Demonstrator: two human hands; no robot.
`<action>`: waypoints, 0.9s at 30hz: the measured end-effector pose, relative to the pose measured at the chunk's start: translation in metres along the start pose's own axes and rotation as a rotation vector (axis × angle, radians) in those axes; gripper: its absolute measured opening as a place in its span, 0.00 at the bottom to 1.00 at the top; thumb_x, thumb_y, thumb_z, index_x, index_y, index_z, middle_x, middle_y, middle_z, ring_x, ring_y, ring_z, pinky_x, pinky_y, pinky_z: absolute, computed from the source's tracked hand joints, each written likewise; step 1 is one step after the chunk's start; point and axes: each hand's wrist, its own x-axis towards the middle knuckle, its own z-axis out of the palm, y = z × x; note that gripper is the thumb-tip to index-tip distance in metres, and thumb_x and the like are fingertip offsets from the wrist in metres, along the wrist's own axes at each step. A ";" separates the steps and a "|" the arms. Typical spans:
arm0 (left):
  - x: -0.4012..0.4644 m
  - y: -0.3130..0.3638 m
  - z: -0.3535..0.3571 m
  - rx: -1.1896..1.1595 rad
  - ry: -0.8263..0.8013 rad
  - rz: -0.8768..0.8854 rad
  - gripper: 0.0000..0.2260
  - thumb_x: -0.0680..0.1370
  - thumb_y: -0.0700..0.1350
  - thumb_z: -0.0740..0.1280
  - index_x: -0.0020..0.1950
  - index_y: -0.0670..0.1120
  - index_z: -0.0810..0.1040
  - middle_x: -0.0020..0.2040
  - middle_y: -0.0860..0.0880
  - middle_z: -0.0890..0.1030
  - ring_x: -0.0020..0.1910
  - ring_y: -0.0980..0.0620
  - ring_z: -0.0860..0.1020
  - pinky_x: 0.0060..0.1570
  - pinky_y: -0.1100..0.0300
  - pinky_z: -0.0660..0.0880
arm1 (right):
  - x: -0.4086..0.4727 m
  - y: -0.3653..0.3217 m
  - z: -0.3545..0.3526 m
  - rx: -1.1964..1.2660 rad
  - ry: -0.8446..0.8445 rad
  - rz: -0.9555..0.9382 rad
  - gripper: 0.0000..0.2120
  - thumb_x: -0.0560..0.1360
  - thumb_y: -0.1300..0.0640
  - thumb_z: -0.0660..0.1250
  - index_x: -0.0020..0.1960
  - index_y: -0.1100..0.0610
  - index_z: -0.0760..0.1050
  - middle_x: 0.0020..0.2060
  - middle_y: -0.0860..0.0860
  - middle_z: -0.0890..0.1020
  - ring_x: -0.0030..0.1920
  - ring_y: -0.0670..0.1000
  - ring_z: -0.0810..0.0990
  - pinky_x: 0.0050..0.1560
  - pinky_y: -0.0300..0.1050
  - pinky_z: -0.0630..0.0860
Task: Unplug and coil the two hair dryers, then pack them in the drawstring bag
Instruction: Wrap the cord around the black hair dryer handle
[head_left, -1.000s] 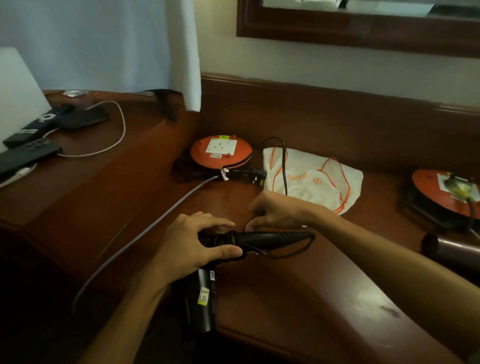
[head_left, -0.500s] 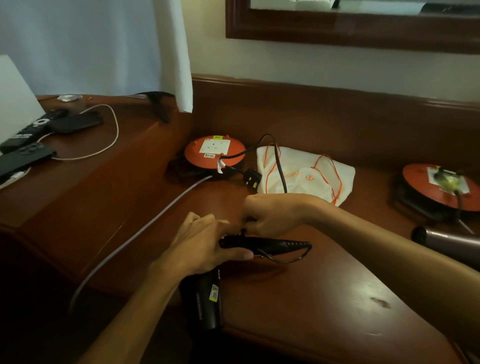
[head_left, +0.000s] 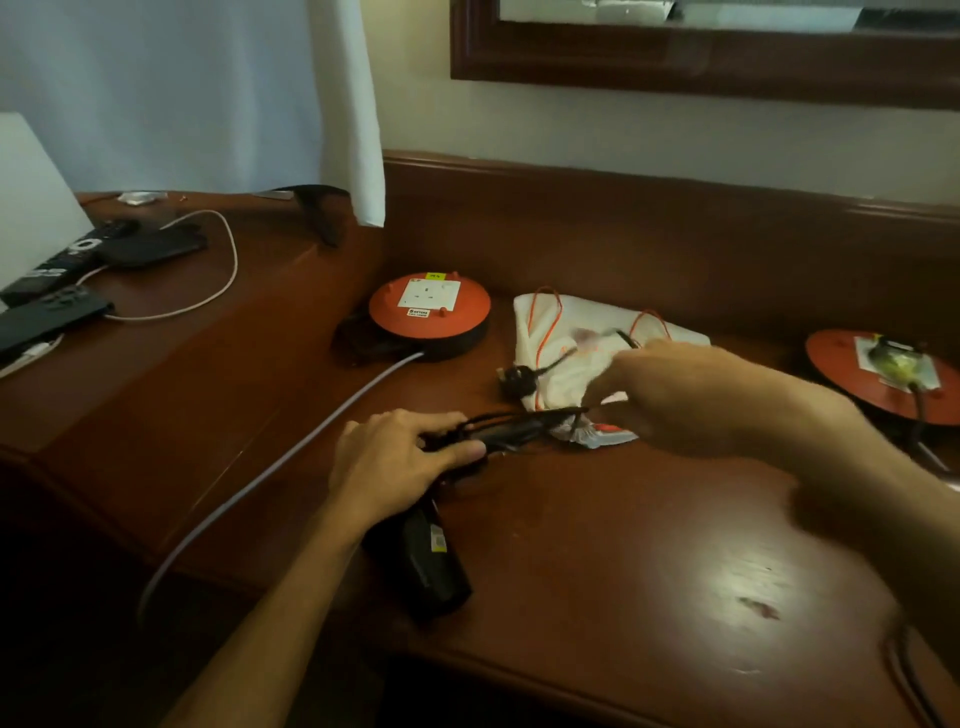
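1. Left hand (head_left: 397, 457) is wrapped round the handle of the black hair dryer (head_left: 431, 551), fingers clamped on it, pressing it onto the wooden surface (head_left: 649, 561) near the front edge.
2. Right hand (head_left: 691, 395) is up over the white drawstring bag (head_left: 566, 338), blurry, fingers seem pinched on the dryer's black cord (head_left: 519, 418).
3. The cord's plug (head_left: 517, 375) is out of the socket, lying at the bag's left edge.
4. Orange cable reel (head_left: 430, 312) sits far left of the bag, grey cable (head_left: 291, 457) trailing off the near edge.
5. Second orange reel (head_left: 878, 369) at far right has something plugged in.
6. Remotes (head_left: 52, 312) on the far-left side.
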 end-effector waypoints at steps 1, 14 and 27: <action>0.002 -0.004 -0.002 -0.068 0.010 -0.033 0.24 0.68 0.75 0.65 0.60 0.69 0.81 0.56 0.61 0.85 0.57 0.56 0.82 0.55 0.54 0.75 | -0.007 0.004 0.006 0.161 -0.009 -0.041 0.12 0.82 0.51 0.63 0.63 0.43 0.80 0.52 0.46 0.84 0.48 0.47 0.81 0.49 0.45 0.77; 0.005 -0.018 -0.004 -0.416 -0.050 0.043 0.21 0.64 0.76 0.70 0.50 0.68 0.85 0.47 0.63 0.86 0.53 0.61 0.83 0.61 0.45 0.77 | 0.001 -0.012 0.158 0.370 0.128 -0.126 0.17 0.83 0.46 0.60 0.70 0.47 0.76 0.65 0.39 0.80 0.59 0.43 0.82 0.54 0.39 0.79; -0.021 -0.001 0.004 -0.362 -0.203 0.192 0.21 0.64 0.72 0.74 0.53 0.66 0.82 0.47 0.64 0.85 0.54 0.62 0.81 0.64 0.47 0.72 | 0.078 0.012 0.114 0.556 0.007 -0.130 0.16 0.74 0.47 0.75 0.37 0.60 0.81 0.31 0.57 0.80 0.32 0.56 0.78 0.31 0.51 0.71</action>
